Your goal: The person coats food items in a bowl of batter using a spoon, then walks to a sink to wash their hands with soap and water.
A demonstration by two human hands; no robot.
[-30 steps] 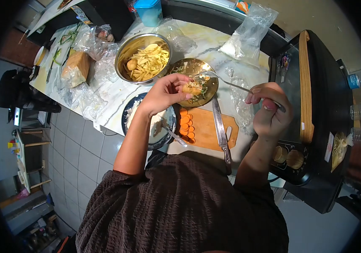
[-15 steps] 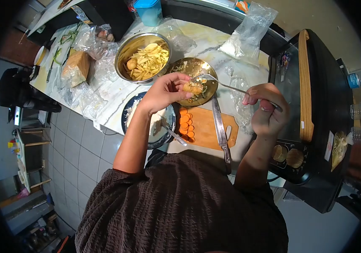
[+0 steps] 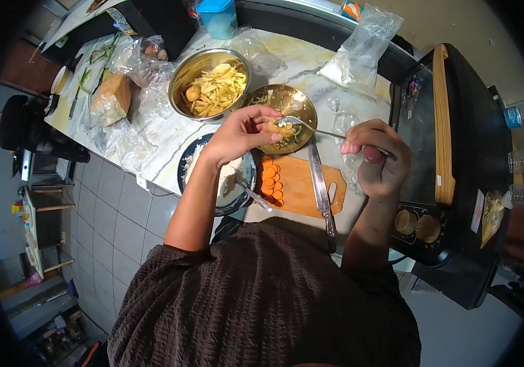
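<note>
My left hand is closed, pinching a small golden-brown, oblong piece of food between thumb and fingers. Pale and green bits show on its upper side. My right hand grips the handle of a metal fork, whose head meets the food's top; the tines are hard to make out. Just beneath the food lies a brass-coloured plate holding a chopped mixture. Below my left wrist, a dark-rimmed bowl contains white powder and a spoon, partly covered by my forearm.
A steel bowl of cut potatoes stands behind the plate. Carrot slices and a large knife lie on a wooden board. A bagged loaf sits left, an oven right. Another person stands far left.
My right hand has shifted slightly left and down, bringing the fork's head lower onto the food. My left hand keeps its hold, almost unmoved.
</note>
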